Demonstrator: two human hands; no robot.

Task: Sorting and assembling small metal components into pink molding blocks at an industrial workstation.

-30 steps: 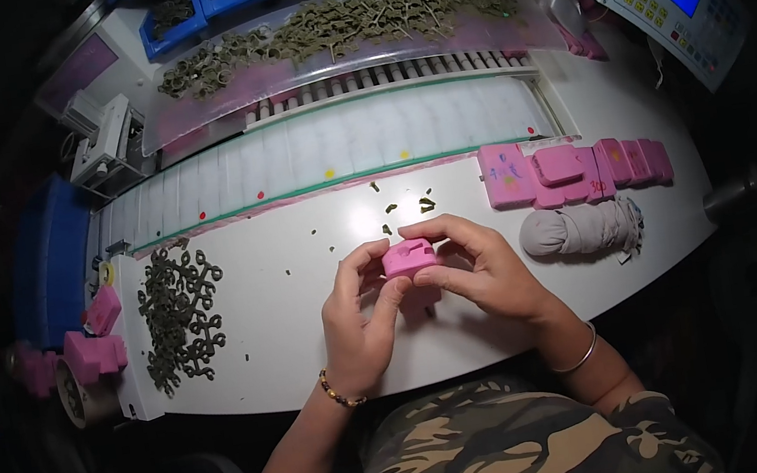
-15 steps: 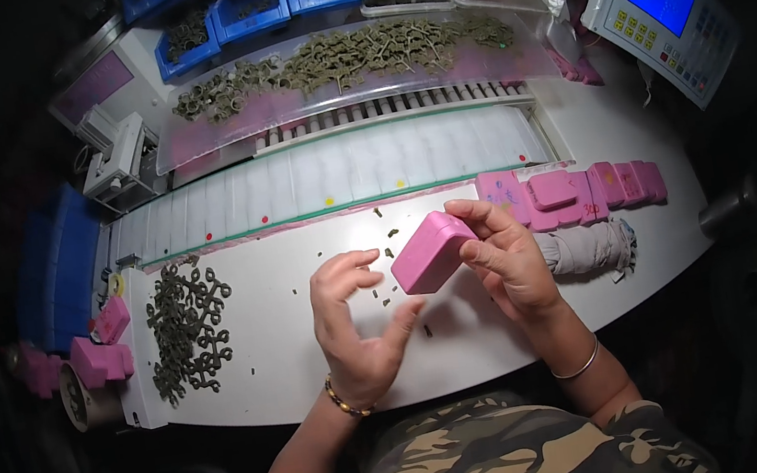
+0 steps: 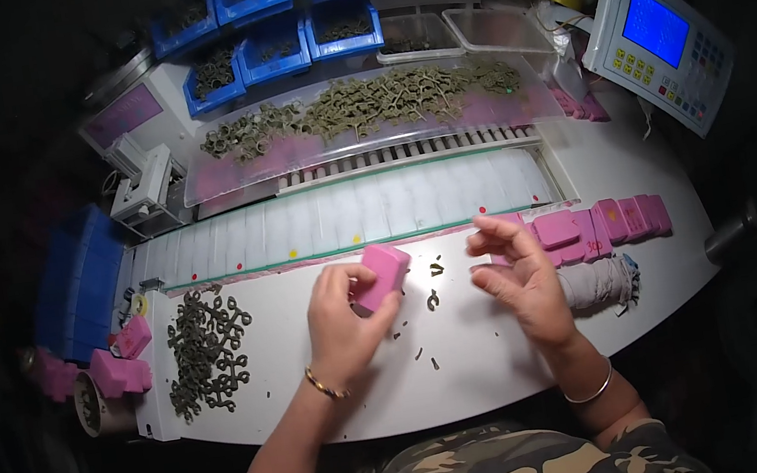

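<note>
My left hand grips a pink block, tilted, above the white table. Its fingers wrap the block's left side and the thumb presses from below. To the right, my right hand is raised with nothing in it, thumb and fingers apart. Between the hands, small dark green pieces lie scattered on the table. A heap of dark green branched parts with ring ends sits at the left of the table.
Past the hands runs a white segmented conveyor, with a clear tray of greenish parts behind it. Blue bins stand at the back. A control panel rises at right, near pink blocks and a cloth roll.
The pink block has passed from my right hand to my left and moved left. My right hand has let go. A few more small pieces now lie between the hands.
</note>
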